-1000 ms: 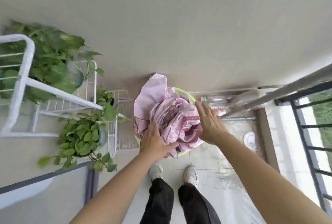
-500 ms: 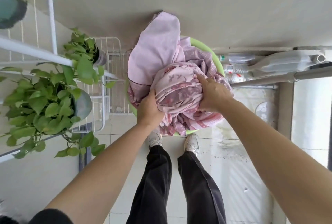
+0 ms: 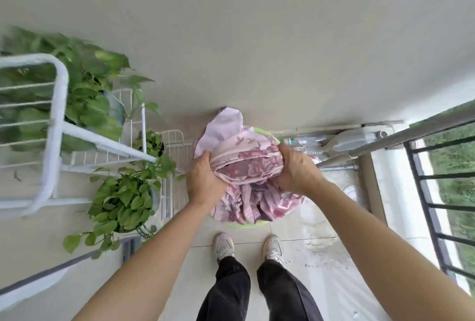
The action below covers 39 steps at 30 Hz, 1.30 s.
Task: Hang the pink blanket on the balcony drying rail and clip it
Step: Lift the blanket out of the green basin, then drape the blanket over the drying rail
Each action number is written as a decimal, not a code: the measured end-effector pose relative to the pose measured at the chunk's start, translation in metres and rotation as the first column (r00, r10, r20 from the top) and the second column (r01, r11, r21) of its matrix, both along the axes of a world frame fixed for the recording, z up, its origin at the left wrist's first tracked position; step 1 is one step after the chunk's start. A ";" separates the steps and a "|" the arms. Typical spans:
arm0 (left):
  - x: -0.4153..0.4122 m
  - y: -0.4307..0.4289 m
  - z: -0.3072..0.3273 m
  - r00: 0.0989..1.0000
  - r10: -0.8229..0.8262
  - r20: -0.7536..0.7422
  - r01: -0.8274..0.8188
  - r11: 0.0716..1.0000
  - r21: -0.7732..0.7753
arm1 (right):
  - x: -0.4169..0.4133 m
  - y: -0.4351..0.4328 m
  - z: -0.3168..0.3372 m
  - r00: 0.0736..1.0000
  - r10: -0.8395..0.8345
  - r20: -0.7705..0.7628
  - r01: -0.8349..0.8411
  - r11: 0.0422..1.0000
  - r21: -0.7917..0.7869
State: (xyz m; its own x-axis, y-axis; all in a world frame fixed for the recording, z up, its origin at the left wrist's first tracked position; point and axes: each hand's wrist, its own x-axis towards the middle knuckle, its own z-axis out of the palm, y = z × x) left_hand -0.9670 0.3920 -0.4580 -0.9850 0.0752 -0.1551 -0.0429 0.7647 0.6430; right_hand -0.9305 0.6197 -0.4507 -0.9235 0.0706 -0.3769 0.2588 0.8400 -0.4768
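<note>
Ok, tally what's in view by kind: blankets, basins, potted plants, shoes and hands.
pink blanket: 1
green basin: 1
potted plants: 3
white shoes: 2
hands, left hand and right hand, both gripping the blanket: 2
Total: 9

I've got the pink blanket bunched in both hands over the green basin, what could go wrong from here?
The left hand and right hand grip only the top of the pink blanket; loose folds hang below and could drag on the floor tiles or get stepped on.
The potted plant stands close on the left; unfurling cloth might snag its leaves.
Tiles near the drying rail look stained, perhaps wet, and may soil it.
</note>
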 end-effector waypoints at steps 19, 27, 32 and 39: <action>-0.081 0.034 0.427 0.869 -0.130 -0.477 0.384 0.785 0.486 | -0.007 0.039 0.472 0.417 -0.033 -0.908 0.289 0.952 0.098; -0.079 0.068 0.462 0.841 -0.538 -0.063 0.501 0.728 0.468 | 0.026 0.059 0.515 0.564 -0.086 -0.821 0.300 0.948 0.107; -0.085 0.088 0.515 0.798 -0.406 -0.445 0.590 0.679 0.437 | 0.045 0.077 0.485 0.901 -0.107 -0.420 0.099 0.994 -0.041; -0.055 0.115 0.559 0.548 -0.462 -0.697 0.829 0.414 0.378 | 0.047 0.060 0.447 0.962 -0.073 -0.262 -0.116 0.762 -0.637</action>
